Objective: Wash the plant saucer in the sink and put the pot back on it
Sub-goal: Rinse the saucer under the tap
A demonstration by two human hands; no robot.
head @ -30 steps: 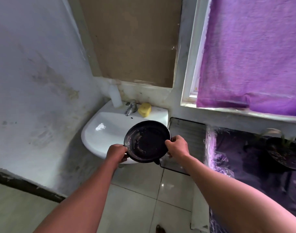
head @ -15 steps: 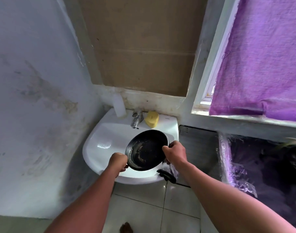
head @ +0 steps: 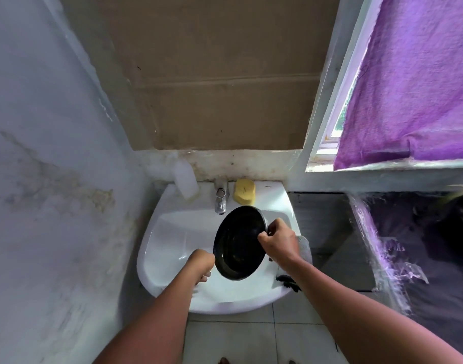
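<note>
I hold a round black plant saucer (head: 238, 243) tilted over the bowl of a white sink (head: 172, 240). My right hand (head: 276, 239) grips its right rim, fingers curled round the edge. My left hand (head: 200, 264) holds its lower left rim with curled fingers. The saucer's inside faces me and leans to the left. The dark plant pot (head: 461, 219) sits at the far right on a purple plastic-covered surface, blurred and partly cut off by the frame edge.
A chrome tap (head: 220, 202) stands behind the saucer, a yellow sponge (head: 244, 191) to its right and a white bottle (head: 185, 179) to its left. A grey cloth (head: 302, 248) lies on the sink's right rim. A dark counter (head: 325, 232) adjoins the sink.
I have stepped closer to the sink. The saucer has moved down over the bowl and tipped more steeply to the left, with both hands still on its rim.
</note>
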